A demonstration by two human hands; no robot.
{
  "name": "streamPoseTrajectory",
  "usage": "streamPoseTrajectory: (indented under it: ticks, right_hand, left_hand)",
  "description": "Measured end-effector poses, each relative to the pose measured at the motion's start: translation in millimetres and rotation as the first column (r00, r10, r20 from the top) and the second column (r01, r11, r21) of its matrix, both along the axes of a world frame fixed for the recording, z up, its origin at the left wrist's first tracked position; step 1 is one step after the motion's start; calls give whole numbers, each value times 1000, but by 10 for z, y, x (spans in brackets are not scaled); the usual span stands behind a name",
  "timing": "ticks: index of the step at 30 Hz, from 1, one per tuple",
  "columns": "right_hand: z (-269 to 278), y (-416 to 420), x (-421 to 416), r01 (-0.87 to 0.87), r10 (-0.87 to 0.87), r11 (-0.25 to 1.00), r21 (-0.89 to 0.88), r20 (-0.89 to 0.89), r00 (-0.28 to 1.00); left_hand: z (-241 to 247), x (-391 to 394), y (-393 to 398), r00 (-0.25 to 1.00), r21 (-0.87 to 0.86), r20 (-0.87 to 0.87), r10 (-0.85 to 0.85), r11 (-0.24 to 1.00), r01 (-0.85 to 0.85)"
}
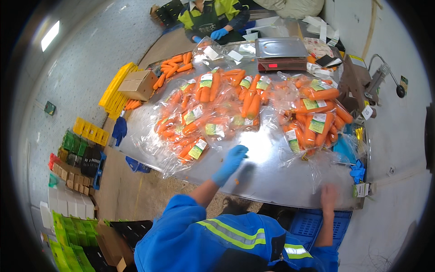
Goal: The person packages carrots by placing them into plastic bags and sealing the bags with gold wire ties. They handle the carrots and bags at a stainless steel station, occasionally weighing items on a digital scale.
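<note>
My left hand (231, 165), in a blue glove, is over the near part of the metal table (265, 170). I see nothing held in it, and its fingertips are partly hidden. Bare and motion-blurred, my right hand (329, 196) is at the near right edge, close to a loose end of clear plastic film (317, 170). Whether it grips the film, I cannot tell. Beyond my left hand lies a pile of bagged carrots (193, 125) with green-and-white labels. A second heap of bagged carrots (314, 122) is stacked at the right.
A weighing scale (281, 47) stands at the back. Opposite, a co-worker (212, 20) in blue gloves handles a bag. Loose carrots (173, 66) lie far left, near a cardboard box (137, 85). A bag-sealing device (377, 78) and crumpled blue glove (357, 171) are at the right.
</note>
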State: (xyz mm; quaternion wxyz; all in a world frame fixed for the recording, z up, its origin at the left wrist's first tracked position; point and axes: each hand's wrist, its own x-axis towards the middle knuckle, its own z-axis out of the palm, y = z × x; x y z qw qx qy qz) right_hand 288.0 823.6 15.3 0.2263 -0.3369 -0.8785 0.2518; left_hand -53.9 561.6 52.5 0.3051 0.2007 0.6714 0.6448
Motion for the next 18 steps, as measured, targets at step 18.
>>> streamPoseTrajectory:
  ticks: [18]
  right_hand:
    - [476, -1836, -3274, -578, -284, -293, -761, -508, 813]
  left_hand:
    - [287, -517, -915, 779, 212, 468, -418, 908, 361]
